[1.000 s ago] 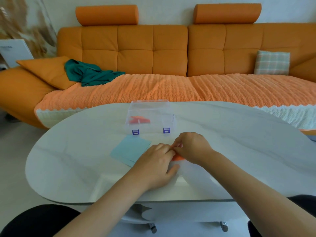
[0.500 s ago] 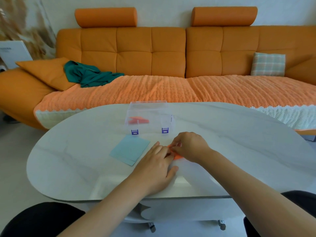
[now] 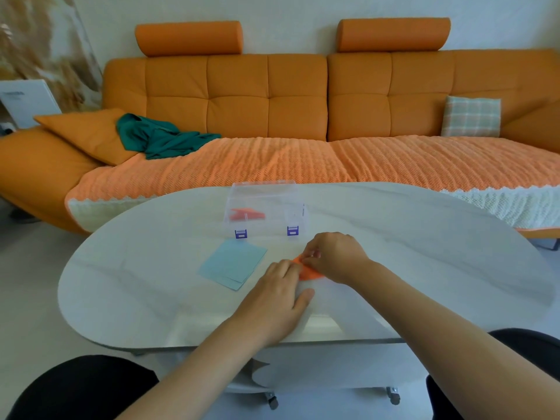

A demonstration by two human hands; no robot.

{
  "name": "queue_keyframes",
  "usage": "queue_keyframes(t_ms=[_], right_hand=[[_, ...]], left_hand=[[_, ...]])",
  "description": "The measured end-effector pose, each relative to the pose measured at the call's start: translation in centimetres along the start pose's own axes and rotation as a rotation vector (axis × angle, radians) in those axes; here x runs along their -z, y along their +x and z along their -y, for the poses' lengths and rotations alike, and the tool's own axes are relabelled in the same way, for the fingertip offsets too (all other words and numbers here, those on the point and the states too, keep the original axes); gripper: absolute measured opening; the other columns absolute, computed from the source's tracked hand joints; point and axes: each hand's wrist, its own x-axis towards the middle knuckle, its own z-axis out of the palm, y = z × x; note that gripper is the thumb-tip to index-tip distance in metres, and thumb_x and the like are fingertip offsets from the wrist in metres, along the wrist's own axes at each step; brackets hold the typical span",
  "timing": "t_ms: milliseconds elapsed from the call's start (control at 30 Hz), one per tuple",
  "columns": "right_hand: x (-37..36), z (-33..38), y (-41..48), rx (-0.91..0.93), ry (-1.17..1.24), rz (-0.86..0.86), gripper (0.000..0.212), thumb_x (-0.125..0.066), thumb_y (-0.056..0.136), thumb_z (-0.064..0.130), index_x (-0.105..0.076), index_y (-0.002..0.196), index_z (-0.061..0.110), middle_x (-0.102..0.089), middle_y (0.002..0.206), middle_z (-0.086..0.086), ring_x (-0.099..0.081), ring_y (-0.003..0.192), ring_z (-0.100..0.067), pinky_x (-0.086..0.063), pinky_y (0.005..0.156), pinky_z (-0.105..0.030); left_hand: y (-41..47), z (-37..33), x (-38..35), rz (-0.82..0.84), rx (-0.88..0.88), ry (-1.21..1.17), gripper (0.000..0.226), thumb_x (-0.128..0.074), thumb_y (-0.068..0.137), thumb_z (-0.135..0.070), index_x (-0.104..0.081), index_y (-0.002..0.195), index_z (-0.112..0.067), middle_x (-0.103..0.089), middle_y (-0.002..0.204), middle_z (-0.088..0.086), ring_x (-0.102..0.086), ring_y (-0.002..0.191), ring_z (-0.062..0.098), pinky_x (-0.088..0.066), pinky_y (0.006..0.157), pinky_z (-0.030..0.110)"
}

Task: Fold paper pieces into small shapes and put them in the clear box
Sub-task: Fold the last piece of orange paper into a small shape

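Behind the clear plastic box with purple latches, a long orange tufted sofa is filling the room's far side, with a ribbed orange throw lying over its seat. A crumpled green cloth is lying on the sofa far to the box's left, and a plaid cushion is leaning far to its right. The box is sitting with its lid open on a white oval marble-look table, and a folded orange shape is lying inside its left part. Just in front of the box, pale blue paper sheets are lying stacked flat. To the front right of the box, the orange paper piece is lying on the table between both hands. Its visible part is running slantwise, its narrow tip pointing back toward the box; the rest is hidden. The right hand is pinching that tip with curled fingers. The left hand is lying flat, its straight fingers pressing the paper's near side.
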Motion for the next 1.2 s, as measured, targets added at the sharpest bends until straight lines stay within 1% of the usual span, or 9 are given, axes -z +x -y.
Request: queue_keyframes(t_ms=[200,267,433,567,700,800,1033,1133,1200], right_hand=[[0.1,-0.1,0.0,0.006,-0.009,0.003,0.015,-0.059,0.090,0.043,-0.072,0.098,0.040,-0.066,0.103,0.014,-0.059,0.098,-0.012,-0.041,0.087,-0.028],[0.1,0.0,0.0,0.009,-0.018,0.005,0.016,-0.058,0.091,0.043,-0.071,0.099,0.040,-0.066,0.103,0.014,-0.059,0.098,-0.012,-0.040,0.087,-0.029],[0.0,0.1,-0.1,0.024,-0.056,-0.019,0.018,-0.056,0.091,0.045,-0.071,0.100,0.040,-0.066,0.099,0.014,-0.059,0.097,-0.012,-0.035,0.084,-0.028],[0.0,0.4,-0.2,0.042,-0.092,-0.036,0.019,-0.054,0.092,0.043,-0.071,0.100,0.039,-0.067,0.101,0.014,-0.058,0.097,-0.013,-0.035,0.084,-0.030],[-0.2,0.4,-1.1,0.099,-0.189,-0.050,0.026,-0.048,0.096,0.042,-0.069,0.110,0.040,-0.061,0.107,0.009,-0.054,0.100,-0.018,-0.037,0.085,-0.033],[-0.8,0.1,-2.9,0.215,-0.347,-0.183,0.029,-0.047,0.095,0.033,-0.073,0.107,0.036,-0.064,0.116,0.007,-0.054,0.101,-0.021,-0.039,0.088,-0.037],[-3.3,-0.1,-6.6,0.288,-0.361,-0.283,0.032,-0.046,0.076,0.029,-0.076,0.088,0.028,-0.073,0.096,0.011,-0.064,0.094,-0.021,-0.031,0.098,-0.040],[-3.0,0.0,-6.7,0.284,-0.343,-0.257,0.039,-0.039,0.076,0.031,-0.077,0.083,0.028,-0.073,0.094,0.011,-0.064,0.094,-0.019,-0.037,0.097,-0.042],[-2.9,0.0,-6.5,0.276,-0.345,-0.222,0.041,-0.034,0.077,0.032,-0.075,0.081,0.026,-0.073,0.096,0.010,-0.064,0.095,-0.020,-0.035,0.097,-0.039]], left_hand=[[-0.3,0.2,-0.6,-0.009,-0.077,0.161,0.047,-0.034,0.100,-0.044,-0.045,0.140,-0.021,-0.046,0.142,-0.011,-0.037,0.116,0.015,-0.045,0.095,0.033],[-0.6,0.6,-0.5,-0.022,-0.114,0.144,0.050,-0.034,0.098,-0.043,-0.047,0.140,-0.020,-0.049,0.142,-0.010,-0.039,0.121,0.014,-0.045,0.099,0.034],[-0.5,0.5,-0.3,-0.040,-0.186,0.139,0.055,-0.039,0.096,-0.038,-0.043,0.147,-0.017,-0.040,0.152,-0.006,-0.025,0.143,0.011,-0.020,0.118,0.023],[-0.8,0.6,-0.1,-0.001,-0.124,0.066,0.056,-0.041,0.098,-0.039,-0.033,0.151,-0.023,-0.030,0.159,-0.008,-0.023,0.147,0.009,-0.021,0.117,0.024],[-0.7,0.8,-0.2,0.002,-0.114,0.034,0.052,-0.040,0.099,-0.039,-0.035,0.150,-0.027,-0.032,0.159,-0.011,-0.025,0.146,0.006,-0.010,0.117,0.018],[-0.8,0.9,-0.2,-0.016,-0.126,0.021,0.057,-0.042,0.099,-0.038,-0.028,0.153,-0.031,-0.025,0.161,-0.016,-0.017,0.147,0.000,-0.004,0.116,0.013],[-0.8,0.9,-0.4,-0.046,-0.159,0.059,0.048,-0.041,0.098,-0.039,-0.042,0.145,-0.027,-0.044,0.151,-0.011,-0.032,0.142,0.005,-0.009,0.116,0.014],[-1.2,0.5,-0.4,-0.077,-0.148,0.193,0.050,-0.032,0.095,-0.039,-0.060,0.132,-0.018,-0.060,0.137,-0.003,-0.047,0.133,0.012,-0.028,0.113,0.022],[-1.5,0.1,-0.4,-0.073,-0.111,0.275,0.050,-0.033,0.090,-0.038,-0.071,0.112,-0.015,-0.071,0.119,0.001,-0.061,0.118,0.015,-0.045,0.102,0.027]])
